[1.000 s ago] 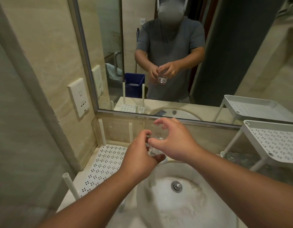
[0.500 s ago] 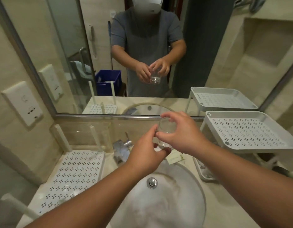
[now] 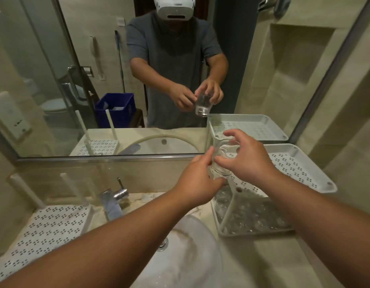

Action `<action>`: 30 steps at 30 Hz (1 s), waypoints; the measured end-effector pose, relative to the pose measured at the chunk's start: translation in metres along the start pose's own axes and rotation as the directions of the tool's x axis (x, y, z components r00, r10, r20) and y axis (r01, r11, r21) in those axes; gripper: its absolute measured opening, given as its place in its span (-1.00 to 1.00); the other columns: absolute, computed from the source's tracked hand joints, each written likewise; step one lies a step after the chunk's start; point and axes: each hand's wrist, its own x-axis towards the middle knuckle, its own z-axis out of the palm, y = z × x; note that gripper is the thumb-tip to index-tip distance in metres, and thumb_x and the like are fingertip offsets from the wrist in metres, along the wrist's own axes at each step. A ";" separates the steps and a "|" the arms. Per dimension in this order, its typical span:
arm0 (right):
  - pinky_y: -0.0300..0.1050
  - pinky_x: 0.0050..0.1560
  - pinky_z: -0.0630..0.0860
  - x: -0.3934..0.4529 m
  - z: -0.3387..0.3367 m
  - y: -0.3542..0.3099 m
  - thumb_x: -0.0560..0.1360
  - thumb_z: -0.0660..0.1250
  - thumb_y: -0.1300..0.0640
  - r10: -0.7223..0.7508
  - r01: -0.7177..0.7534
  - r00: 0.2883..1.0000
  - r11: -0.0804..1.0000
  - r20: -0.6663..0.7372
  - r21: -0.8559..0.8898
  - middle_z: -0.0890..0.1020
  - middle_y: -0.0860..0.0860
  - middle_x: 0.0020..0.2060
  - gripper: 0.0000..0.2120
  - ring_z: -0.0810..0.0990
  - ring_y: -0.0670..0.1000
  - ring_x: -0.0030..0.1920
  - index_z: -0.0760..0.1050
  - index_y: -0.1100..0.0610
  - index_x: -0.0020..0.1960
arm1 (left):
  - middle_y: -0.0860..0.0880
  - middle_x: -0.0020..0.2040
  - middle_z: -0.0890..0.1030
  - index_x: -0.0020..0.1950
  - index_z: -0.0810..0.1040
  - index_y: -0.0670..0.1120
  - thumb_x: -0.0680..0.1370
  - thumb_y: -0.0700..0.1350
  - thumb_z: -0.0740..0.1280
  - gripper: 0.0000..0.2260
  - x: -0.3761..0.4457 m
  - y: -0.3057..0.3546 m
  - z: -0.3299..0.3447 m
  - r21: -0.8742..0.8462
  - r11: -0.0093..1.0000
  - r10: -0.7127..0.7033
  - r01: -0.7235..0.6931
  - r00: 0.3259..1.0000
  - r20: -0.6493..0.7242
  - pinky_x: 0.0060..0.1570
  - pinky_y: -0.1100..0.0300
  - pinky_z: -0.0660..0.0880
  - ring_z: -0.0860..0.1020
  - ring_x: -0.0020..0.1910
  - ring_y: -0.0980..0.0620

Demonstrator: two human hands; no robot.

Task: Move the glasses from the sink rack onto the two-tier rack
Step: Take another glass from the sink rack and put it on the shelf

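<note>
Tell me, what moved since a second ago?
Both hands, left hand and right hand, carried the glass rightward, from above the sink to the two-tier rack. Both keep holding it. The sink rack stays bare.

You hold a clear, colourless glass (image 3: 222, 161) at twelve o'clock. At three o'clock the two-tier rack (image 3: 300, 173) is white, dotted with clusters of small holes; the sink rack (image 3: 49, 231) at nine o'clock shows the same white perforated pattern. The basin (image 3: 180, 265) is white, the faucet (image 3: 115, 196) chrome, the countertop (image 3: 269, 260) beige, and the mirrored crate (image 3: 115, 109) deep blue.
</note>
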 end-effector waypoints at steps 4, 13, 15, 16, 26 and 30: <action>-0.08 0.00 0.51 0.020 -0.014 0.027 0.28 0.55 -0.13 -0.016 0.015 0.999 0.999 -0.028 -0.052 0.58 -0.06 0.15 -0.33 0.54 -0.01 0.13 0.39 -0.16 0.33 | 0.08 0.43 0.41 0.60 0.03 0.18 0.48 0.03 0.43 -0.20 0.030 0.014 0.021 0.027 1.000 0.000 -0.001 1.000 0.014 0.13 0.11 0.55 0.53 0.21 0.02; 0.01 0.10 0.53 0.063 -0.017 0.085 0.29 0.52 -0.12 -0.017 0.018 1.000 0.997 0.013 -0.076 0.58 -0.04 0.13 -0.34 0.52 0.03 0.15 0.39 -0.14 0.34 | 0.01 0.48 0.41 0.59 -0.01 0.16 0.47 0.02 0.45 -0.16 0.074 0.022 0.061 0.143 0.989 -0.033 0.024 0.998 0.061 0.19 0.11 0.50 0.49 0.33 -0.03; -0.03 0.10 0.51 0.071 -0.011 0.095 0.28 0.52 -0.13 -0.021 0.024 0.999 0.996 0.041 -0.082 0.59 -0.03 0.13 -0.33 0.52 0.01 0.16 0.38 -0.14 0.35 | -0.01 0.52 0.35 0.60 0.02 0.11 0.46 0.02 0.45 -0.17 0.082 0.020 0.066 0.194 0.981 -0.041 0.029 0.997 0.059 0.27 0.11 0.41 0.41 0.41 -0.03; -0.05 0.10 0.50 0.074 -0.008 0.099 0.28 0.52 -0.13 -0.021 0.025 0.998 0.996 0.055 -0.083 0.59 -0.03 0.15 -0.32 0.52 0.01 0.17 0.38 -0.14 0.35 | -0.03 0.55 0.27 0.60 0.03 0.10 0.46 0.03 0.45 -0.17 0.085 0.018 0.068 0.221 0.975 -0.051 0.038 0.997 0.053 0.33 0.11 0.35 0.34 0.47 -0.04; -0.15 0.02 0.49 0.094 0.022 0.116 0.31 0.51 -0.10 -0.043 0.044 0.997 0.999 0.068 -0.005 0.61 -0.07 0.11 -0.40 0.57 -0.02 0.09 0.40 -0.15 0.30 | -0.11 0.62 0.00 0.60 -0.05 0.18 0.47 0.06 0.42 -0.15 0.104 0.002 0.070 0.301 0.939 -0.192 0.168 0.980 0.051 0.37 -0.01 0.39 0.22 0.53 -0.16; -0.18 0.01 0.46 0.094 0.027 0.117 0.31 0.51 -0.09 -0.048 0.048 0.998 0.999 0.029 0.019 0.61 -0.07 0.11 -0.41 0.57 -0.03 0.10 0.43 -0.11 0.30 | -0.12 0.61 0.02 0.60 -0.10 0.19 0.48 0.04 0.40 -0.14 0.105 -0.003 0.070 0.317 0.934 -0.194 0.166 0.979 0.057 0.37 0.02 0.33 0.23 0.53 -0.15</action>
